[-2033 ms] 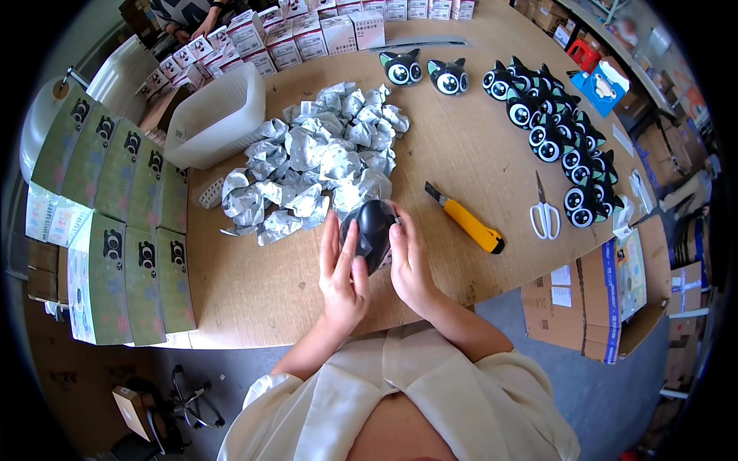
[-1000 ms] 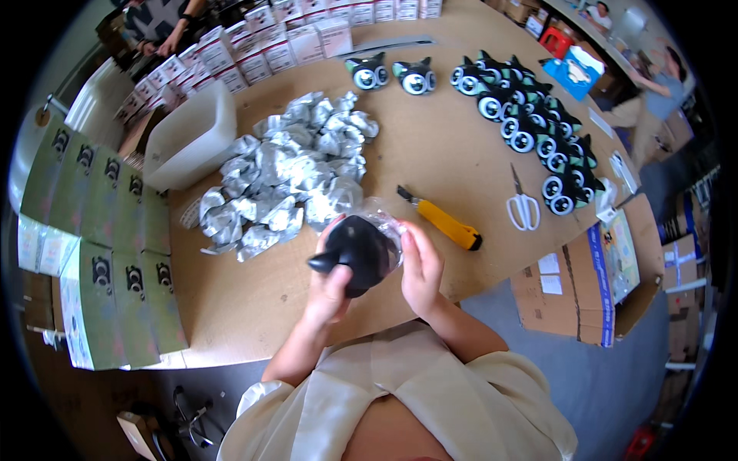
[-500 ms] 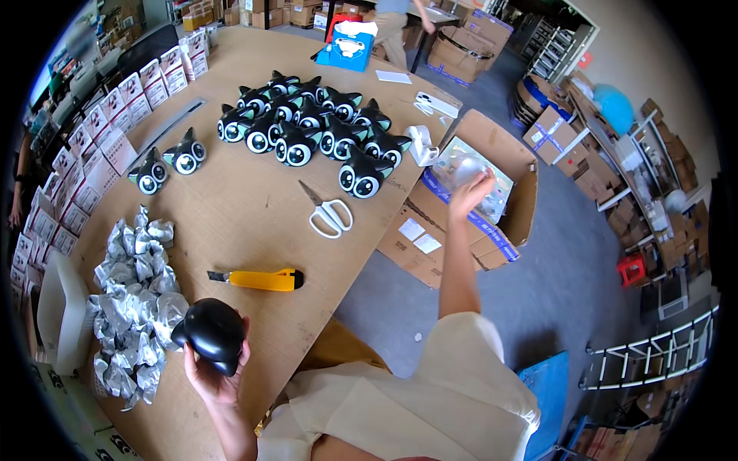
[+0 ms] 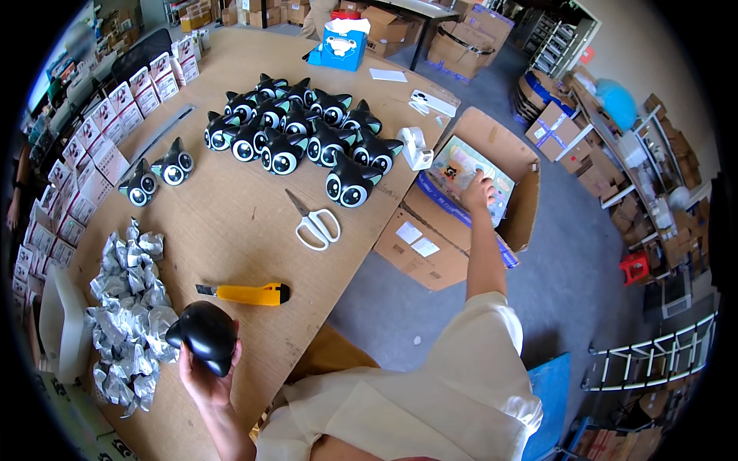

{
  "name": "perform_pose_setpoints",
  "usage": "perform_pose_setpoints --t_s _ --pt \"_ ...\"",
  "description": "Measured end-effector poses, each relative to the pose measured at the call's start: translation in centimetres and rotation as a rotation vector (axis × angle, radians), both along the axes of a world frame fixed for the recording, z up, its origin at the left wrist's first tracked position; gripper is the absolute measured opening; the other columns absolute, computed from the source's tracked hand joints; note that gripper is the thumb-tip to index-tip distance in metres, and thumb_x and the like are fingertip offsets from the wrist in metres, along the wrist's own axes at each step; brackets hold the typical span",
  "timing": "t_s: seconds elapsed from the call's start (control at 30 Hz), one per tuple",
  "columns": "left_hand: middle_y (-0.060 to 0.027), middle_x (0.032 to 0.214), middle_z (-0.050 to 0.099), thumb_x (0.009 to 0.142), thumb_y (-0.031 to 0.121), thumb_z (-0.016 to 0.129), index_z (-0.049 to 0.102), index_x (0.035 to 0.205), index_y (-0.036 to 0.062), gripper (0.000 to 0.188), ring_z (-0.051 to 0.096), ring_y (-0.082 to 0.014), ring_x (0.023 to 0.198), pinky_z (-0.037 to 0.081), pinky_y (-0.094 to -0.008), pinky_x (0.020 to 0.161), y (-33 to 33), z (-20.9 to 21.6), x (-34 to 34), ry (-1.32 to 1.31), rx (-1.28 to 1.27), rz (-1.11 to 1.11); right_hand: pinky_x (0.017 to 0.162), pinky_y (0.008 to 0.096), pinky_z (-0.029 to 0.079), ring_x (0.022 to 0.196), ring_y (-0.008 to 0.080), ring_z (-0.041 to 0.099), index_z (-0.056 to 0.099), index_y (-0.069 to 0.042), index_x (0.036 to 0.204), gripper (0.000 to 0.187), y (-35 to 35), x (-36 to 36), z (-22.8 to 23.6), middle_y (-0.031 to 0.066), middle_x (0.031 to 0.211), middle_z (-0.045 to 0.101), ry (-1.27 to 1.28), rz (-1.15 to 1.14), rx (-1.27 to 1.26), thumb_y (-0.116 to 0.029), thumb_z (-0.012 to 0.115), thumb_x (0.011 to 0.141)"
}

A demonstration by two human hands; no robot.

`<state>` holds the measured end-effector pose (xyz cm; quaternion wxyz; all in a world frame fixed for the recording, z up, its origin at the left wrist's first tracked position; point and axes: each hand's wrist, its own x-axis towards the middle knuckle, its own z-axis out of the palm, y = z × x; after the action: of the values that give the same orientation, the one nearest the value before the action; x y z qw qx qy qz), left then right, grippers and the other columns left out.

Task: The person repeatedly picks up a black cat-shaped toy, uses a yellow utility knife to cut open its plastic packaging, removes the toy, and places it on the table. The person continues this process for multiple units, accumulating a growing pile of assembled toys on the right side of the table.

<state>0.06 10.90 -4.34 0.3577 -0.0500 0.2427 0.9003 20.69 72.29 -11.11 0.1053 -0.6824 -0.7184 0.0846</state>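
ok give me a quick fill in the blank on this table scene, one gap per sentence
1. The left hand holds a black cat-shaped toy over the ____ table.
2. The right hand reaches into an open ____ box on the floor.
3. The utility knife on the table has a ____ handle.
4. A pair of white-handled ____ lies between the knife and the group of cat toys.

Missing words: wooden; cardboard; yellow; scissors
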Motion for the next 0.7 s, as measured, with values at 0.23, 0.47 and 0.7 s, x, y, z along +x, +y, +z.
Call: perform_pose_setpoints --t_s 0.23,0.47,0.7 --pt "-0.0209 0.144 0.041 0.084 0.043 0.066 0.036 0.143 0.0073 0.075 0.035 -0.0511 0.132 0.04 -0.062 0.102 0.6 0.0 -0.4 0.13 -0.052 -0.055 0.096 0.054 0.038 0.111 0.0392 0.053 0.06 -0.005 0.123 0.041 -1.8 -2.1 -0.1 0.0226 0.118 0.06 0.338 0.31 0.732 -0.032 0.059 0.092" --pt "-0.0207 0.137 0.045 0.079 0.023 0.071 0.026 0.147 0.0036 0.084 0.051 -0.0378 0.123 0.052 -0.051 0.092 0.5 1.7 0.0 0.324 -0.369 -0.264 0.103 0.0418 0.04 0.127 0.0305 0.047 0.057 -0.005 0.125 0.07 -30.1 -9.4 9.8 0.0138 0.135 0.051 0.854 1.584 0.128 -0.016 0.087 0.062" --pt "-0.0189 0.139 0.043 0.087 0.054 0.062 0.02 0.149 0.0007 0.092 0.049 -0.0248 0.121 0.039 -0.0373 0.102 -3.0 1.7 -0.9 0.849 -0.514 -0.307 0.104 0.0456 0.04 0.127 0.0381 0.043 0.047 -0.027 0.137 0.086 -42.2 -15.8 8.6 0.0169 0.138 0.042 0.916 2.044 -0.219 -0.012 0.086 0.062"
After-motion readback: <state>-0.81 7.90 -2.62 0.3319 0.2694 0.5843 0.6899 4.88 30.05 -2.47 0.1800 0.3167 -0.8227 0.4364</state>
